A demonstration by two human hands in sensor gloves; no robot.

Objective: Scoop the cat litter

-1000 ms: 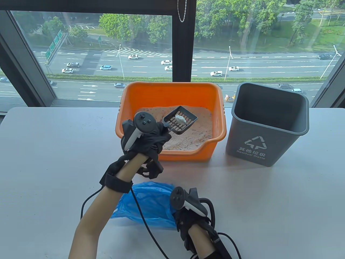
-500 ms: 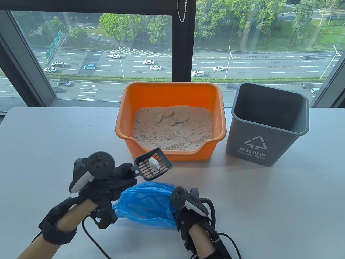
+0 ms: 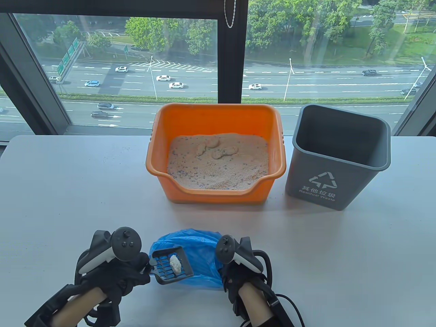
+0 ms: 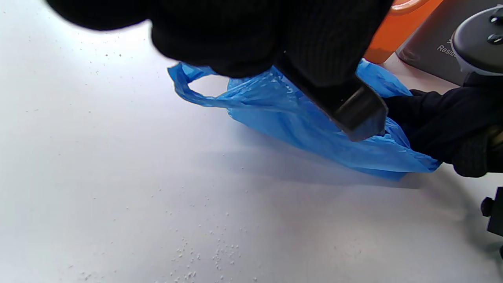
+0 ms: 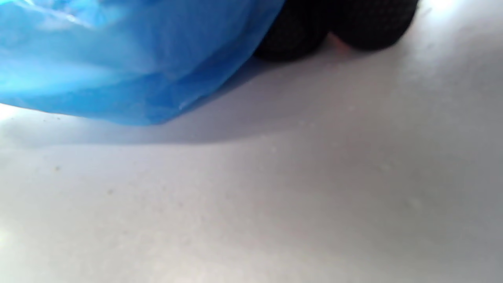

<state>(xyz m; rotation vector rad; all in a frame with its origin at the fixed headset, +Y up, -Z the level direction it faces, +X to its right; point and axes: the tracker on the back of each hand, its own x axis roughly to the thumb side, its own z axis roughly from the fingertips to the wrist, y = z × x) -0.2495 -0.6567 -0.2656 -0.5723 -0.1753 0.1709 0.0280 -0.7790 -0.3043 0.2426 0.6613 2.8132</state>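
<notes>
Backdrop: from my remote seat I see a big window across the top of the table view, with a highway, cars and trees far below.
Surface: a smooth, pale grey table (image 3: pixel 68 190); fine white grains lie scattered on it at the bottom of the left wrist view.
Litter box: a rounded-corner orange plastic tub (image 3: pixel 215 119) at centre frame, filled with sandy, pinkish cat litter (image 3: pixel 218 167) that shows a few lumps near its far side.
Bin: a matte grey, square-mouthed waste bin (image 3: pixel 335 160) stands just right of the tub, recycling mark on its front.
Bag: a crinkly, translucent blue plastic bag (image 3: pixel 201 243) lies low at centre frame, between my two hands.
Scoop: a dark slotted plastic scoop (image 3: pixel 172 265) sits level over the bag's left part, carrying one chalky white clump (image 3: pixel 175 263).
Left hand: my left hand (image 3: pixel 115 276), in a knit black glove, has its fingers wrapped around the scoop's handle at lower left.
Right hand: my right hand (image 3: pixel 243 279) sits at the bag's right edge; it seems to pinch the plastic, but the tracker hides the fingers and I cannot tell for sure.
</notes>
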